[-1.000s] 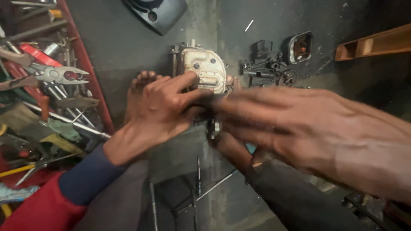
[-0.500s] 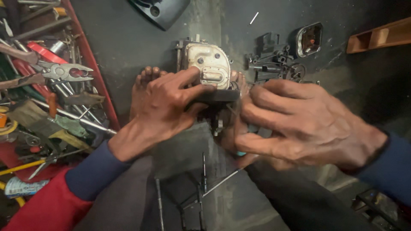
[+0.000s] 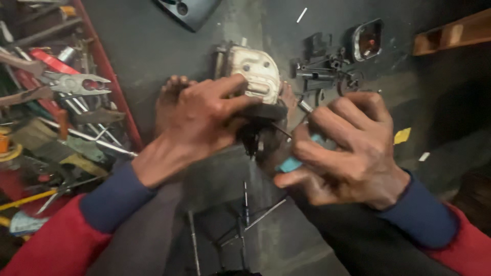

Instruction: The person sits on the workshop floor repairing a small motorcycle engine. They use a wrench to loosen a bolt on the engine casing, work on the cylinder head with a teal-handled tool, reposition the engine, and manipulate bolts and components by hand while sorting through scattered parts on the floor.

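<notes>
Left hand (image 3: 204, 120) clamps the engine part (image 3: 254, 76) steady while right hand (image 3: 348, 148) fingers grip a teal-handled screwdriver (image 3: 292, 162) against it.

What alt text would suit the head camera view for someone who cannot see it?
Seen from above, a left hand grips a grimy metal engine part on a dark floor while the right hand works a teal-handled tool against it. A red tool tray with pliers lies to the left.
</notes>
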Motion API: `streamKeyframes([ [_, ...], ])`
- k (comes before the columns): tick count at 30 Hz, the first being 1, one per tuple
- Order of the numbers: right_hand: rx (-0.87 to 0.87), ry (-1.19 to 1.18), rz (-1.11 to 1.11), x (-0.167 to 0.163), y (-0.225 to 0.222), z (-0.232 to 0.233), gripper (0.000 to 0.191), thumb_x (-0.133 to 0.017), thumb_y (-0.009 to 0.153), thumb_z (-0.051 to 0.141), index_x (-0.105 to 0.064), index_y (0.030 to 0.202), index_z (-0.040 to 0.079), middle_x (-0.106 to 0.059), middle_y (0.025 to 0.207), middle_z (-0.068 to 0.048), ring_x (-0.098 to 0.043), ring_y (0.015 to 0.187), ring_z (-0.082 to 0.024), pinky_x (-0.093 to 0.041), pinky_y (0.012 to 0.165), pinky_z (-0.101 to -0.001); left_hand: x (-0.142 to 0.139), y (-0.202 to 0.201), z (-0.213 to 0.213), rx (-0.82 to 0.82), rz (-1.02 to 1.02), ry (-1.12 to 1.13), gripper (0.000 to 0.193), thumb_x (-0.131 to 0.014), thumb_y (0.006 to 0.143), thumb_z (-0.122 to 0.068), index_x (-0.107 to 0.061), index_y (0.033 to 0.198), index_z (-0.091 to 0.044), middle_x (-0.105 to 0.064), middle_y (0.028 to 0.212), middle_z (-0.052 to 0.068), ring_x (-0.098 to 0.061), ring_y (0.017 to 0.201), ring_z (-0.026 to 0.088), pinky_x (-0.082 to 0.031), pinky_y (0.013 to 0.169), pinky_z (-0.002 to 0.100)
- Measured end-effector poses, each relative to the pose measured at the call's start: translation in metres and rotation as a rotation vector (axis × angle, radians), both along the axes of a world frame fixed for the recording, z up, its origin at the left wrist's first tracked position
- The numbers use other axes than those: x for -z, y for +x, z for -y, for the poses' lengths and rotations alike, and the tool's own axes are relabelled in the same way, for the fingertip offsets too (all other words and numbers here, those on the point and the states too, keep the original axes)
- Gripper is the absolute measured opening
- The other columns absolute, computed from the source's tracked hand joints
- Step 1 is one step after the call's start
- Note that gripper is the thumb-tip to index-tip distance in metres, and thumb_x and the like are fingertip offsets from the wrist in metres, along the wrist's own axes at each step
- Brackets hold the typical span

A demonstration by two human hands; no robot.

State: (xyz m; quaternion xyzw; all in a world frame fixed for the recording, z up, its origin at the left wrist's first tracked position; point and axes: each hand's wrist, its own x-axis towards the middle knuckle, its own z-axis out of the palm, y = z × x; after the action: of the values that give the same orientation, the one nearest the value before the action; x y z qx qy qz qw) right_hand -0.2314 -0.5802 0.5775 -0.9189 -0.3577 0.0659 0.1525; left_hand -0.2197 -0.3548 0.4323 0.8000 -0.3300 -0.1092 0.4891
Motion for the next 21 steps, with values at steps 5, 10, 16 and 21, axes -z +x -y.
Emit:
streamKeyframes([
  [5, 0.053, -0.003, -0.198, -0.009, -0.002, 0.012, 0.055, -0.085, 0.072, 0.049, -0.069, 0.098, 0.003, -0.06, 0.095, -0.014, -0.061, 0.081, -0.033, -0.042, 0.068, -0.042, 0.001, 0.009, 0.005, 0.049, -0.035, -0.041, 0.046, -0.081, 0.071, -0.005, -0.074, 0.116, -0.008, -0.061, 0.103, 0.01, -0.066, 0.096, 0.032, -0.051, 0.08, 0.045],
  [10, 0.165, 0.073, -0.559, -0.02, 0.002, 0.018, 0.055, -0.089, 0.07, 0.038, -0.071, 0.11, 0.004, -0.063, 0.11, -0.012, -0.069, 0.083, -0.028, -0.055, 0.066, -0.038, -0.001, 0.013, 0.005, 0.072, 0.003, -0.009, 0.05, -0.083, 0.067, -0.008, -0.074, 0.116, -0.009, -0.063, 0.112, 0.013, -0.061, 0.105, 0.033, -0.049, 0.082, 0.046],
  [16, 0.24, 0.22, -0.664, -0.008, -0.003, 0.027, 0.052, -0.09, 0.067, 0.03, -0.07, 0.108, 0.005, -0.065, 0.109, -0.01, -0.072, 0.09, -0.022, -0.056, 0.07, -0.0347, -0.011, 0.028, -0.014, -0.044, -0.181, -0.129, 0.055, -0.091, 0.079, -0.026, -0.069, 0.128, -0.013, -0.063, 0.117, 0.008, -0.058, 0.114, 0.027, -0.051, 0.097, 0.04],
  [21, 0.226, 0.431, -0.776, -0.02, 0.005, 0.032, 0.046, -0.092, 0.07, 0.031, -0.067, 0.102, 0.008, -0.068, 0.102, -0.007, -0.069, 0.097, -0.02, -0.059, 0.076, -0.0336, -0.016, 0.019, -0.037, -0.02, -0.476, -0.063, 0.058, -0.086, 0.077, -0.022, -0.068, 0.131, -0.012, -0.063, 0.124, 0.007, -0.061, 0.12, 0.024, -0.051, 0.102, 0.037],
])
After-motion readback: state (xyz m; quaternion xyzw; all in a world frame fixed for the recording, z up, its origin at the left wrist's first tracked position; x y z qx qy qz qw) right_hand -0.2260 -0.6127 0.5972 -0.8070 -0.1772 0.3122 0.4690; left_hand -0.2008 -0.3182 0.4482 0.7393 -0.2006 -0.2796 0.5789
